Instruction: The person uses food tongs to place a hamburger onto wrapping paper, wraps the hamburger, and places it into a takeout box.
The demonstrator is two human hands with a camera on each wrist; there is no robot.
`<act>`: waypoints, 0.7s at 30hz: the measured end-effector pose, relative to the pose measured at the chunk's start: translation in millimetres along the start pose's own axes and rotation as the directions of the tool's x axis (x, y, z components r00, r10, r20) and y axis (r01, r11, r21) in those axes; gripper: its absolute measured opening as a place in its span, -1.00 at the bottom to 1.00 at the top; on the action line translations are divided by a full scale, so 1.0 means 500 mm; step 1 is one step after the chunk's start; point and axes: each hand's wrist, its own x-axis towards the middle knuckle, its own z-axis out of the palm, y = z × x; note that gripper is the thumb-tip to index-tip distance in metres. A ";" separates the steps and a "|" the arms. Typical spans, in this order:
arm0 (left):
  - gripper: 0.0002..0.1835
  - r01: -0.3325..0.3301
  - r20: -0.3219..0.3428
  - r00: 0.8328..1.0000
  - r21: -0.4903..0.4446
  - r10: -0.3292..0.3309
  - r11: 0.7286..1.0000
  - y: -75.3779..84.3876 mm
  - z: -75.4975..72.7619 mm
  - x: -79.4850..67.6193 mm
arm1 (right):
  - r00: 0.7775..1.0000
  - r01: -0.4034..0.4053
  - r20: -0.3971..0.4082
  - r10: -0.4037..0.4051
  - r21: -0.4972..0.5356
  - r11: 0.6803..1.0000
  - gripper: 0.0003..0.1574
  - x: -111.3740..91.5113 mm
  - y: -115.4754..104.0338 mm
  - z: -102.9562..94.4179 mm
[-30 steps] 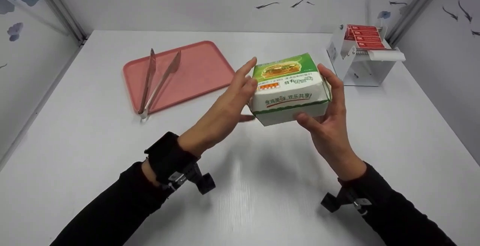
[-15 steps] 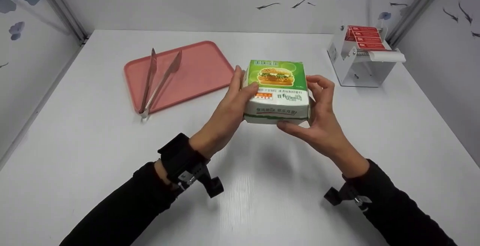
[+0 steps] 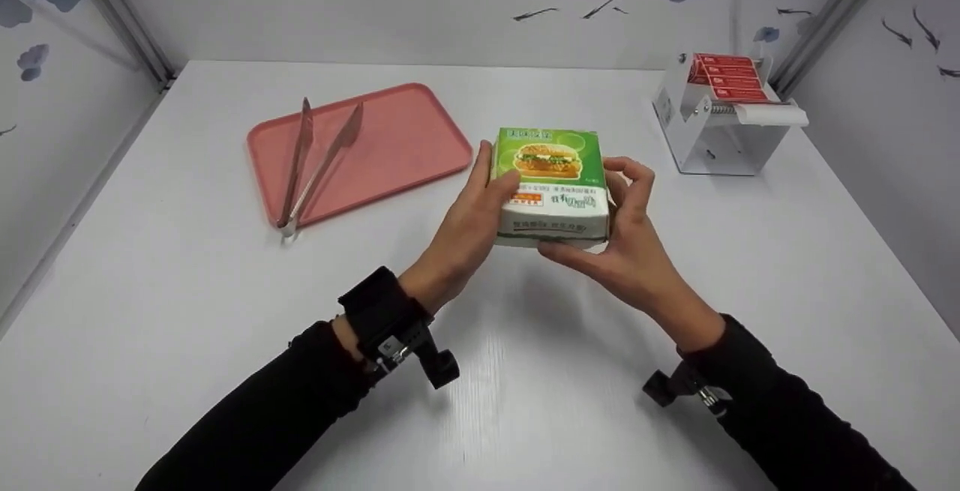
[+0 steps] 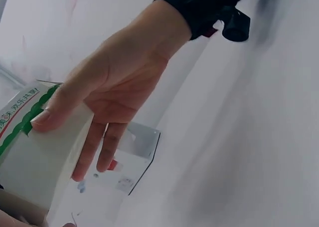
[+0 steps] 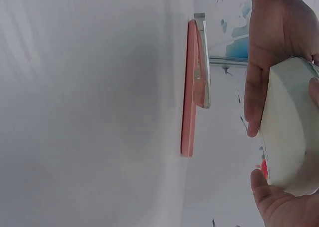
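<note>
In the head view, a green and white burger box (image 3: 551, 210) with a burger picture on its lid is held up over the white table by both hands. My left hand (image 3: 459, 240) grips its left side, thumb over the lid's near left corner and index finger along the side. My right hand (image 3: 637, 266) holds the right side, its thumb at the lower front edge and its fingers bent behind. The left wrist view shows the right hand (image 4: 124, 77) with its thumb on the box (image 4: 30, 162). Two lower fingers of the left hand (image 5: 279, 32) extend straight in the right wrist view.
A pink tray (image 3: 405, 150) lies at the back left, with metal tongs (image 3: 346, 133) across it, their joined end past the near edge. A white label dispenser (image 3: 772, 115) with red labels (image 3: 727, 79) stands at the back right. Walls enclose the table's back and sides.
The box has turned from tilted to more level, its lid squared to the view, and moved left a little. Both hands moved with it; the left fingers and thumb settled closer around its side.
</note>
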 end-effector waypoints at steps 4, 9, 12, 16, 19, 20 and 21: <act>0.08 -0.031 -0.015 0.999 0.055 0.032 0.998 -0.008 -0.015 0.003 | 1.000 -0.011 0.001 0.011 -0.024 1.000 0.39 0.012 0.011 -0.008; 0.09 -0.116 -0.008 0.993 0.053 0.116 0.992 -0.023 -0.025 0.005 | 0.998 -0.011 0.053 0.013 -0.038 0.999 0.71 0.015 0.028 -0.015; -0.05 -0.167 -0.026 0.986 0.012 0.167 0.986 -0.034 -0.022 0.004 | 0.998 -0.020 0.065 0.023 -0.043 0.999 0.77 0.013 0.035 -0.014; 0.02 -0.195 -0.022 0.980 0.040 0.196 0.980 -0.044 -0.022 -0.009 | 0.999 -0.004 0.032 0.004 -0.025 1.000 0.74 0.014 0.040 -0.014; 0.06 -0.213 0.034 0.977 0.054 0.212 0.975 -0.049 -0.026 -0.021 | 1.000 0.010 0.004 -0.010 -0.014 1.000 0.72 0.013 0.041 -0.015; 0.01 -0.213 0.054 0.976 0.031 0.212 0.976 -0.050 -0.028 -0.023 | 1.000 0.012 -0.001 -0.012 -0.016 1.000 0.72 0.012 0.041 -0.015; -0.07 -0.214 0.070 0.974 -0.007 0.214 0.977 -0.051 -0.031 -0.025 | 1.000 0.012 -0.003 -0.012 -0.016 1.000 0.72 0.011 0.041 -0.015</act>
